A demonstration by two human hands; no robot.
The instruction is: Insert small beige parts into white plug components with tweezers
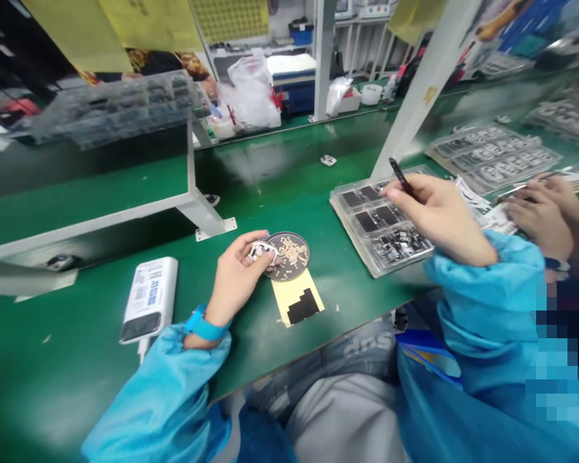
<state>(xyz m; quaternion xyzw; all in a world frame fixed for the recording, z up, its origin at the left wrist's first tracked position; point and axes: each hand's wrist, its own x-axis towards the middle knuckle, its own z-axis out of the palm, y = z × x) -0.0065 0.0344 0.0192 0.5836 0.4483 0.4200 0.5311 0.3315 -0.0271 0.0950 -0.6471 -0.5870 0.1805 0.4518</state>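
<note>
In my left hand (236, 273) I pinch a small white-framed device part (262, 251), held over the edge of a round dark dish (275, 273) of small beige bits. Under the dish's near side lies a pale yellow sheet (280, 299) bearing a black patch (303, 307). My right hand (437, 209) grips a thin black tool (399, 175), perhaps tweezers; its tip is hard to make out. Below that hand is a clear compartment tray (374, 263) with dark screens (367, 222) and a pile of small electronic parts (400, 247).
A white power bank (149, 296) with a cable lies left of my left arm. A metal shelf leg (207, 222) stands beyond it. At right, another person's hands (543, 218) work beside more trays (496, 154). A small white part (328, 160) lies farther back on the green table.
</note>
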